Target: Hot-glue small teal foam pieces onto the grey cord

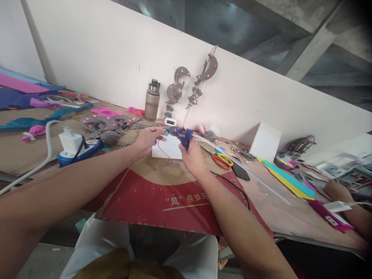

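Note:
My right hand (193, 157) is wrapped round the handle of a blue hot glue gun (186, 135). A long clear glue stick (247, 168) runs out of its back toward the lower right. My left hand (148, 140) pinches a small teal piece (166, 132) right at the glue gun's nozzle; whether the tip touches it I cannot tell. Grey yarn (162, 153) trails down from near my left fingertips. Beneath the hands lies a white sheet (158, 151) on a red and brown cardboard (139, 199).
Scissors (222, 161) and a black phone (240, 169) lie right of my right hand. A bottle (152, 100) stands by the white wall. At left are a blue power strip (80, 152) and a grey yarn ball (109, 138). A co-worker's hand (337, 190) shows at far right.

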A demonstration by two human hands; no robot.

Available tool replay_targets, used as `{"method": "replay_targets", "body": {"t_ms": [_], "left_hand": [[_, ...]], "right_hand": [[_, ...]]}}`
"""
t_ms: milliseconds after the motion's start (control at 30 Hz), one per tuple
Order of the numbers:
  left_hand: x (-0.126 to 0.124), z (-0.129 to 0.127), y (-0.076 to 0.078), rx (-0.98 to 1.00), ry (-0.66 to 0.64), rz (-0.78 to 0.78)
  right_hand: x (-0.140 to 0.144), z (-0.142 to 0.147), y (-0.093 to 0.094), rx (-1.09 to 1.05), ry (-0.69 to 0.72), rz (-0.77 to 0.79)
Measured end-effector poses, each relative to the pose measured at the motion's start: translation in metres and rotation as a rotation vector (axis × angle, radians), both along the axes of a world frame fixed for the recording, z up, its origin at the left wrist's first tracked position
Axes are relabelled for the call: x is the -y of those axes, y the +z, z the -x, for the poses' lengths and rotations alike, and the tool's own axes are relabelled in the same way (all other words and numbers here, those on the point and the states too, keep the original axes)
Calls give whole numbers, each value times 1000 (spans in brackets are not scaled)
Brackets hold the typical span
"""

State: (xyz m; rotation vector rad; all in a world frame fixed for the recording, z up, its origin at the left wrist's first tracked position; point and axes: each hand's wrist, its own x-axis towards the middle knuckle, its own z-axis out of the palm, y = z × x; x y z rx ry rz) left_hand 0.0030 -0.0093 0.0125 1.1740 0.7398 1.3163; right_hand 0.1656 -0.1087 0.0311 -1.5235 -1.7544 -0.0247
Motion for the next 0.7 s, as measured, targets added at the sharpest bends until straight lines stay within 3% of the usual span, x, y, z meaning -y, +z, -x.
{"method": "replay_targets", "body": {"t_ms": [700], "left_hand": [[0, -1, 0, -28, 19, -5]], "right_hand": [[1, 4, -1, 17, -58, 23]]}}
